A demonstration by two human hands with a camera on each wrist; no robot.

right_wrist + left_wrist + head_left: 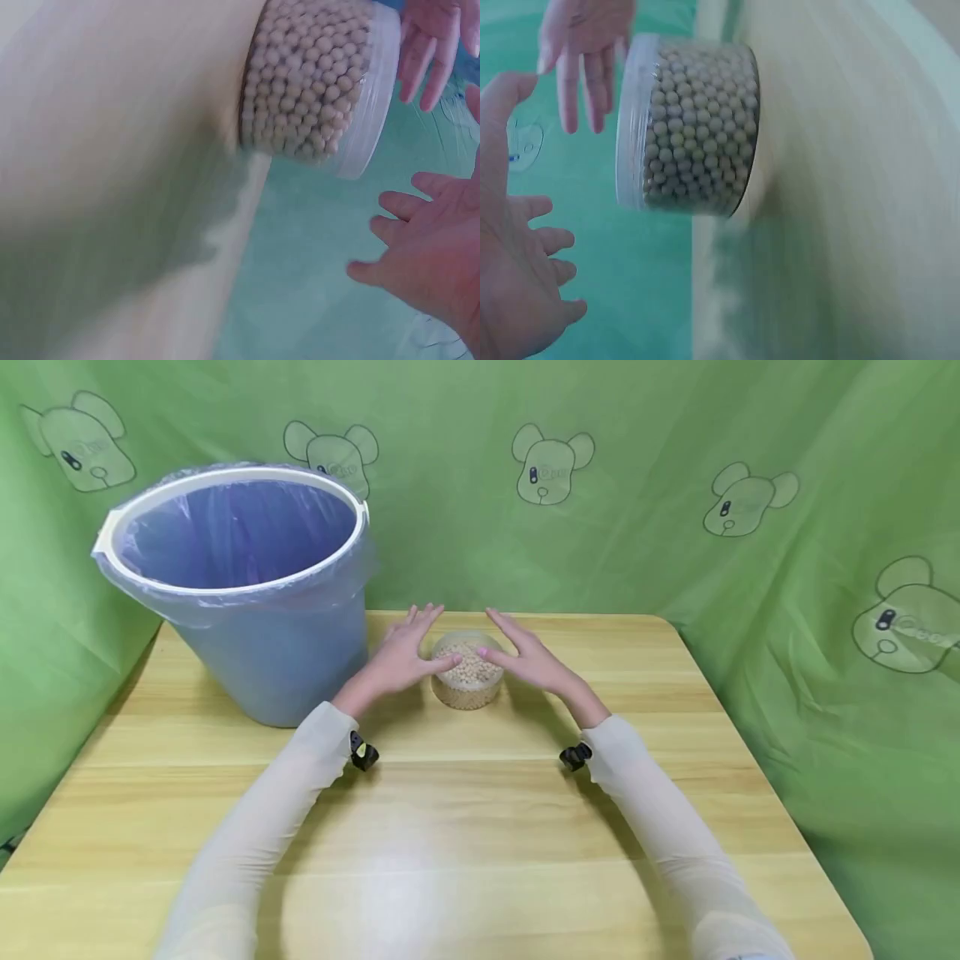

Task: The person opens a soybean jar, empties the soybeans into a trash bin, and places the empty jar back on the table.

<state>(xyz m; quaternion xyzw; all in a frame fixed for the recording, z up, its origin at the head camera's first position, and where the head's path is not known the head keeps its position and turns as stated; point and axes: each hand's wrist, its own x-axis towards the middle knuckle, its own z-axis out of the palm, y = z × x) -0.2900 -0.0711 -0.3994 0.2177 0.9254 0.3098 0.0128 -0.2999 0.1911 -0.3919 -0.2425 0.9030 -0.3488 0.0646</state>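
Observation:
A clear round plastic jar (pixel 467 681) full of small beige balls stands upright near the table's far edge. In the left wrist view the jar (pixel 697 127) shows its translucent rim and the balls packed behind the wall. My left hand (pixel 405 653) is spread at the jar's left side, thumb over the top. At the right side my right hand (pixel 532 660) mirrors it, thumb also reaching above the rim. Both wrist views show a gap between the hands and the jar (pixel 311 82); neither grips it.
A large blue bin (pixel 277 643) with a white rim and plastic liner stands on the table's left side. The wooden table (pixel 465 827) reaches back to a green cloth curtain (pixel 450 527) printed with bear faces. Both wrists wear small black cameras.

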